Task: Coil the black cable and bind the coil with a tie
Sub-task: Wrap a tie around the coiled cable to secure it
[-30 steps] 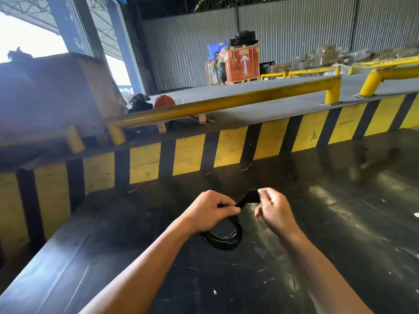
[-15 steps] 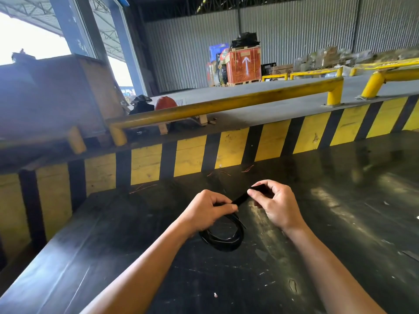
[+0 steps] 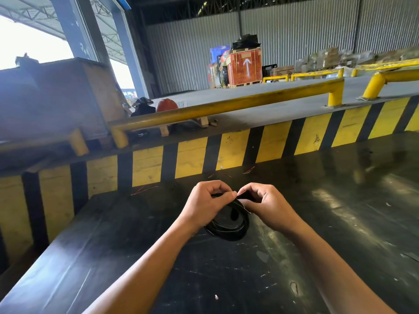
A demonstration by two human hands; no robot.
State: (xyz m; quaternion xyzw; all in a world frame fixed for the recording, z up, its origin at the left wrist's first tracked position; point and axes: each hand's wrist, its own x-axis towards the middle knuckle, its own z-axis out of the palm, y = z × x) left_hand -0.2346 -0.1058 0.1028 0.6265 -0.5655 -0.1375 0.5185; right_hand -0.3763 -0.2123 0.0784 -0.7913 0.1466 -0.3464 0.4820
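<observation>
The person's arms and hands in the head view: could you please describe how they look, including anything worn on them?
Both forearms are bare up to the frame's lower edge, with no sleeves showing. The left hand and the right hand wear no gloves, and no rings, watch, bracelets or markings are visible on the parts in view.

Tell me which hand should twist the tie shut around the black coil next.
Right hand, probably. Its fingertips pinch the top of the coil where a thin tie sticks out, while the left hand grips the coil to steady it.
</observation>
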